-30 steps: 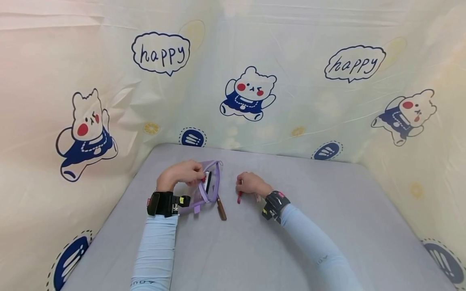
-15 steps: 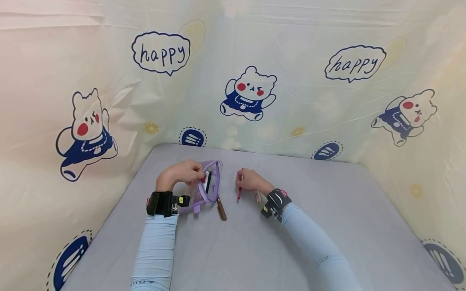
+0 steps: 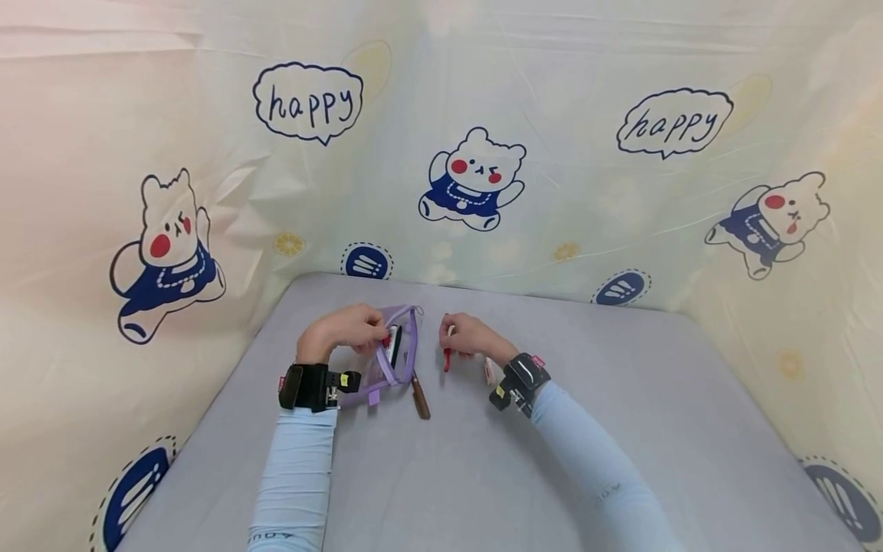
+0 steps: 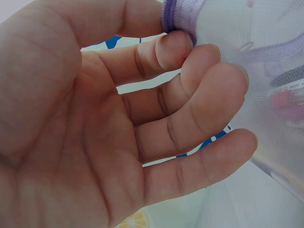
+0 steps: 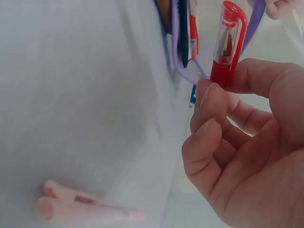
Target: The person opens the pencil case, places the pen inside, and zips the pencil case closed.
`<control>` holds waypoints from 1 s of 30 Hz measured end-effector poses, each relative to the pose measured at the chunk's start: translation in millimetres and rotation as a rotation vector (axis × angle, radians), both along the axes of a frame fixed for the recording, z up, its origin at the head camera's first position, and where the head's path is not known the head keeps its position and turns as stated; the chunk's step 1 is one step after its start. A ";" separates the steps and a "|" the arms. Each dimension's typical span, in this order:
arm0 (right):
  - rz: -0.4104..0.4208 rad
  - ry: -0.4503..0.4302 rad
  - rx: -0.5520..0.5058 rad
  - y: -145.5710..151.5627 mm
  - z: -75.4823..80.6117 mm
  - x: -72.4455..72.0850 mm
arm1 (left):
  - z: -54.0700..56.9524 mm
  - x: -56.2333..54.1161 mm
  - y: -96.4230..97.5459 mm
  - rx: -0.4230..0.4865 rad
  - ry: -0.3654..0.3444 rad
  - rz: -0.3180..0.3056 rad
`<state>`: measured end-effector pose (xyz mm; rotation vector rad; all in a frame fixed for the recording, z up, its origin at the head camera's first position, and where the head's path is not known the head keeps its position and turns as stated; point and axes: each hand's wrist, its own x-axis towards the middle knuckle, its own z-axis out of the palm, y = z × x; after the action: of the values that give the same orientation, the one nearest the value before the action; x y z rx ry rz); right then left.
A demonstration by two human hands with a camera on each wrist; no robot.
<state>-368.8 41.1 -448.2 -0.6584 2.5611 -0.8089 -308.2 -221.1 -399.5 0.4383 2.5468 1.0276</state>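
My left hand point(image 3: 353, 327) pinches the rim of a see-through mesh pencil case point(image 4: 223, 28) with purple edging, between thumb and index finger; the other fingers are loosely bent. Its mouth faces right. A dark pen point(image 5: 183, 35) and a white pen with red parts point(image 5: 193, 40) show inside. To the right of the case, my right hand point(image 3: 469, 335) holds a red gel pen point(image 5: 221, 71) between thumb and fingers, raised over the table. The pen's clear cap with a red clip points toward the case in the right wrist view.
A brown pen point(image 3: 421, 399) lies on the grey table point(image 3: 441, 475) by the case's mouth. Near the right wrist lies a pale pink pen-like item point(image 5: 80, 209) with a clip. Printed cloth walls point(image 3: 552, 192) surround the table's back and sides.
My right hand has lifted the red pen and moved slightly left and away, toward the case. More of the pink item shows. The left hand keeps its hold on the case.
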 end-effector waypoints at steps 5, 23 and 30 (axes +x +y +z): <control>0.046 -0.008 -0.007 -7.5 3.3 2.9 | 1.3 0.9 -0.4 -0.003 0.000 -0.003; 0.094 -0.037 -0.116 -34.7 8.0 9.2 | 0.3 -1.9 0.0 -0.005 -0.002 0.002; 0.114 -0.047 -0.162 -43.4 4.6 8.4 | 0.0 -2.4 -0.8 -0.011 -0.003 0.008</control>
<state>-360.4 -2.3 -443.6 -0.8163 2.4100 -0.9875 -310.6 -221.8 -399.5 0.4230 2.5525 1.0158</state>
